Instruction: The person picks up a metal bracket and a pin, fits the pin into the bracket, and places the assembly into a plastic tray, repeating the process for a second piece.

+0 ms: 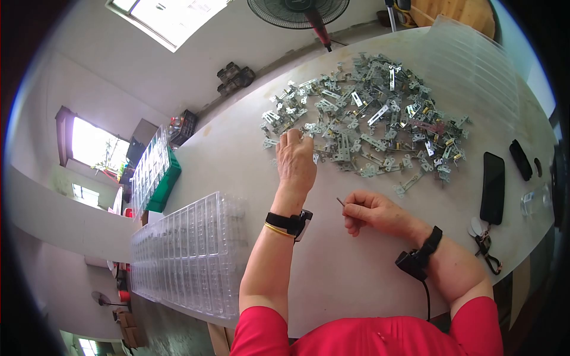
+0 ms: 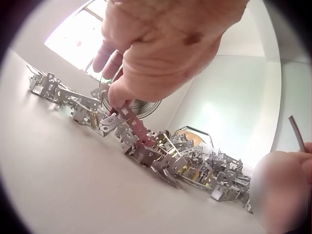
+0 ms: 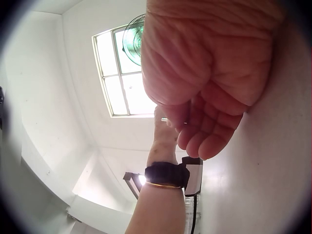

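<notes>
A big pile of small metal brackets lies spread on the white table. My left hand reaches into the pile's near left edge, and its fingertips pinch one metal bracket there. My right hand rests on the table nearer to me, fingers curled, pinching a thin metal pin that sticks out to the left. The same pin shows at the right edge of the left wrist view. In the right wrist view the right hand's curled fingers hide most of the pin.
Stacked clear plastic trays sit at the table's near left edge, and more clear trays lie at the far right. A black phone, keys and small dark items lie to the right. A fan stands beyond the table.
</notes>
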Motion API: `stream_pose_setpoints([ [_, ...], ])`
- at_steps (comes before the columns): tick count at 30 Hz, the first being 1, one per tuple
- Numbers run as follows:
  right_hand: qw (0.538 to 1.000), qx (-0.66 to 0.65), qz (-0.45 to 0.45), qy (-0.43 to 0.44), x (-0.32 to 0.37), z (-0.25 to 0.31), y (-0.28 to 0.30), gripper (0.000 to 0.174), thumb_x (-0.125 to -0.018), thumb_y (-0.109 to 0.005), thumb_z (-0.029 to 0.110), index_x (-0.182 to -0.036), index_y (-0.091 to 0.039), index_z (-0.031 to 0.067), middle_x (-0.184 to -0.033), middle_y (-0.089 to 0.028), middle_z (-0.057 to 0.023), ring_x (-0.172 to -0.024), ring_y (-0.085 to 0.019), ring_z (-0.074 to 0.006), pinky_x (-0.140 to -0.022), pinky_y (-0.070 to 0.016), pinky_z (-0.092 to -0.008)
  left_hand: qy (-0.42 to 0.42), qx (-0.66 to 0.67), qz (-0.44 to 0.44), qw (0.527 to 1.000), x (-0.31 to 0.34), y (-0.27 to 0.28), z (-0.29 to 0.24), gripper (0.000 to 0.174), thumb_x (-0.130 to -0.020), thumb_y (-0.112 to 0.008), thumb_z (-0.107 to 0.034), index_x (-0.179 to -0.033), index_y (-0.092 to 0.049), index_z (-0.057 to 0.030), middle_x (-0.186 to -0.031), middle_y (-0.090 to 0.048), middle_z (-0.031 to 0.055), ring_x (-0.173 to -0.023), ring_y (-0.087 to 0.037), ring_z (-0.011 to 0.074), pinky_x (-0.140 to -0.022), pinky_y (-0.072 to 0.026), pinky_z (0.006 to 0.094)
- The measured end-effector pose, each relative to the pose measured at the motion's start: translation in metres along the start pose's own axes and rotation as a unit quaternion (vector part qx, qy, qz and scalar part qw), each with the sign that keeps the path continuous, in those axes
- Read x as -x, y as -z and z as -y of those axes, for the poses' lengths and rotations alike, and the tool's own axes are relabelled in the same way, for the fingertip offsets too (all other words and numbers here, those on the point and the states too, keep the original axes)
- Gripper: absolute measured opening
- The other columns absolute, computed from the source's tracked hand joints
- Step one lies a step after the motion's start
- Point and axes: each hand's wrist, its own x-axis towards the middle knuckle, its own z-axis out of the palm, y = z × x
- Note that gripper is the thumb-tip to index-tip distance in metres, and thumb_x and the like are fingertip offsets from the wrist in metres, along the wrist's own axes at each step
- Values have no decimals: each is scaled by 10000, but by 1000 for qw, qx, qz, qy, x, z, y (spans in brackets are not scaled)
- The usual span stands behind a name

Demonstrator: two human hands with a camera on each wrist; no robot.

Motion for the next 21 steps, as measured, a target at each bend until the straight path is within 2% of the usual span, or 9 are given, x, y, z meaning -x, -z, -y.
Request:
stream_pose_setpoints([
  [4,1000,0,4,3,-1,-1,0,165,-1014,-577,221,-999,-592,57,-837,-654,-31,-751,-650,-128,-712,-556,-297,-5,-13,-41,999,2,12,-11,175,-696,-597,55,-846,-643,-23,-1084,-557,152,-1063,-520,353,-906,-426,440],
  [7,1000,5,2,8,0,0,0,178,-1013,-578,233,-995,-593,57,-837,-655,-33,-750,-651,-127,-706,-555,-291,3,51,-101,994,8,26,-24,139,-733,-611,43,-856,-640,-15,-1077,-553,149,-1071,-499,364,-918,-415,442],
  [10,1000,-1,3,13,1,0,0,188,-1013,-577,244,-989,-594,58,-839,-657,-32,-745,-651,-124,-701,-550,-283,34,124,-107,986,25,41,-37,70,-798,-637,2,-864,-646,-19,-1020,-598,133,-997,-558,306,-877,-439,405],
  [11,1000,-12,8,16,1,-1,1,188,-1013,-576,245,-986,-595,60,-839,-658,-30,-742,-650,-123,-703,-548,-281,138,275,-18,951,33,46,-40,44,-836,-645,-28,-880,-647,-21,-977,-627,112,-944,-584,252,-838,-451,373],
  [12,1000,-20,0,18,2,-3,0,188,-1013,-576,245,-986,-595,60,-839,-658,-30,-742,-650,-123,-703,-548,-281,235,413,80,876,42,48,-42,42,-874,-652,-58,-896,-648,-23,-934,-656,90,-891,-611,199,-799,-464,341],
  [13,1000,-11,0,23,3,0,-1,187,-1015,-574,248,-984,-597,65,-841,-652,-26,-740,-645,-120,-704,-543,-279,233,414,86,876,50,48,-42,42,-874,-652,-58,-896,-648,-23,-934,-656,90,-891,-611,199,-799,-464,341],
  [15,1000,-3,-5,29,3,2,1,187,-1017,-571,252,-982,-599,70,-843,-647,-22,-738,-639,-118,-705,-539,-277,287,586,131,747,61,46,-41,131,-955,-624,-130,-946,-634,0,-914,-696,44,-830,-619,124,-785,-469,291],
  [16,999,-17,9,32,4,2,2,178,-1016,-571,248,-990,-600,74,-859,-642,-24,-764,-637,-125,-724,-539,-291,290,610,147,723,65,46,-42,149,-975,-598,-143,-966,-613,5,-925,-690,83,-840,-624,145,-780,-476,290],
  [21,998,-46,17,35,5,1,3,171,-1013,-575,245,-986,-601,78,-879,-638,-28,-793,-636,-136,-744,-535,-307,278,677,177,658,84,32,-37,135,-975,-594,-136,-966,-595,-1,-917,-690,95,-840,-628,146,-783,-486,291],
])
